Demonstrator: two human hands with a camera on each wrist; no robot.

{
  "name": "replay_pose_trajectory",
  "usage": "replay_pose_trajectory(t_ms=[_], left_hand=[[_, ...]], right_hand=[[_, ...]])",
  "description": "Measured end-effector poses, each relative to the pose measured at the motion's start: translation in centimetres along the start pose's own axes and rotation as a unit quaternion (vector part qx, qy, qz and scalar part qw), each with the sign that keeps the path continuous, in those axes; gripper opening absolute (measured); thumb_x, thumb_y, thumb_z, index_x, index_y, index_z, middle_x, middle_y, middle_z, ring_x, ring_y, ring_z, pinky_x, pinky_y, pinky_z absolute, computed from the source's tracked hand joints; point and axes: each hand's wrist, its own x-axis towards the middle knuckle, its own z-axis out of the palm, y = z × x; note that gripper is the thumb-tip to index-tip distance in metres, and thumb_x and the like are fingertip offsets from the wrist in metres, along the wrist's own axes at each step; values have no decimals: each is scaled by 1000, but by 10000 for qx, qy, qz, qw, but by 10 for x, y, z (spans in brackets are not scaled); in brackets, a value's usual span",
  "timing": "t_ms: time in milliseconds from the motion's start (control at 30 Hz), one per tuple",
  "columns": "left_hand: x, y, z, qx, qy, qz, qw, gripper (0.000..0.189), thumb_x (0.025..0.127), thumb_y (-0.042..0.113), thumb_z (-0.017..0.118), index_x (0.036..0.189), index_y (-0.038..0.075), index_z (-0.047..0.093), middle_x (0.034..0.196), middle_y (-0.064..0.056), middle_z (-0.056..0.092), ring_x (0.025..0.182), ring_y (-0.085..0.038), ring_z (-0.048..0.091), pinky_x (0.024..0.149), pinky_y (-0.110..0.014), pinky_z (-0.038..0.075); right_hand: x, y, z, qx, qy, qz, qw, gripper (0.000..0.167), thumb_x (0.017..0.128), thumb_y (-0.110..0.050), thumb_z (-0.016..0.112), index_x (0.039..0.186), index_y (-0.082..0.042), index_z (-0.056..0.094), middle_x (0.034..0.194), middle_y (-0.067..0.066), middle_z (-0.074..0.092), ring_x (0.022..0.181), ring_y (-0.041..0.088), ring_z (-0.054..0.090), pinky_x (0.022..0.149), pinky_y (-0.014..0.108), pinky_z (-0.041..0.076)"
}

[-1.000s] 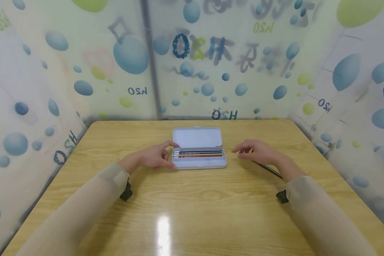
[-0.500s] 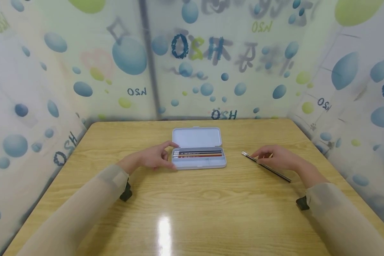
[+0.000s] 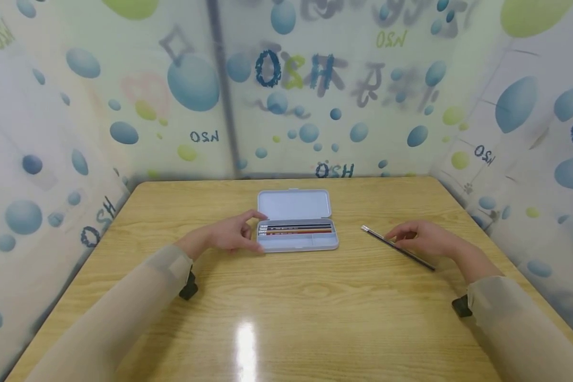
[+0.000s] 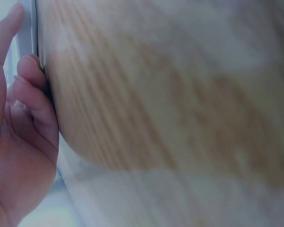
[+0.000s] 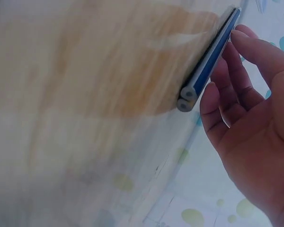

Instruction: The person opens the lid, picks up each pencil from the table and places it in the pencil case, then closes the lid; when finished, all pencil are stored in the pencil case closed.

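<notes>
An open pale pencil case (image 3: pixel 297 243) lies on the table, with several pencils (image 3: pixel 296 229) in its rear compartment. My left hand (image 3: pixel 229 233) holds the case's left end, index finger at the rear corner and thumb at the front corner. In the left wrist view, the left hand's (image 4: pixel 26 142) other fingers are bent beside the case's edge. To the right, a dark striped pencil (image 3: pixel 374 234) lies slantwise on the table. My right hand (image 3: pixel 425 239) is over its middle, fingertips right at the pencil. The right wrist view shows the pencil (image 5: pixel 210 56) beside the right hand's (image 5: pixel 255 99) loosely bent fingers.
The case's lid (image 3: pixel 294 204) is tilted back toward the far side. The wooden table (image 3: pixel 305 307) reaches the patterned wall covering (image 3: pixel 286 132) at the back. A black wrist strap piece (image 3: pixel 188 286) shows under the left sleeve.
My right hand has drawn back from near the case, moving right and toward me along the pencil, which shows more fully. The left hand and the case stay put.
</notes>
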Motion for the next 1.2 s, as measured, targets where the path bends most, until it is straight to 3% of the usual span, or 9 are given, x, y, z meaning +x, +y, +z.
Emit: replay_pose_trajectory(t_ms=[500,767,933,1200], left_hand=[[0,-1,0,-47,-8,29,10000,94,93,48,88,167,31,31,87,-3,58,56,-17,47,56,-28,42],[0,-1,0,-75,-16,24,10000,95,93,48,89,167,31,32,87,-3,58,56,-16,47,55,-28,42],[-1,0,0,-102,-16,20,9999,95,93,48,89,167,30,32,86,-3,58,56,-16,47,55,-28,41],[-1,1,0,-123,-7,19,9999,94,93,47,89,167,30,32,87,-3,58,56,-16,46,55,-28,42]], right_hand=[[1,2,-3,50,-59,-16,10000,29,108,-14,69,136,-11,77,124,8,79,97,15,62,81,28,53],[0,2,-5,-169,66,74,9998,29,106,-13,72,134,-12,78,121,9,77,106,19,66,88,34,56],[0,4,-7,-207,138,143,9996,35,104,-10,71,139,-8,74,112,7,74,98,19,61,83,30,53],[-1,16,-12,-379,291,150,9987,35,107,-12,70,142,-11,74,117,7,76,96,15,62,81,29,52]])
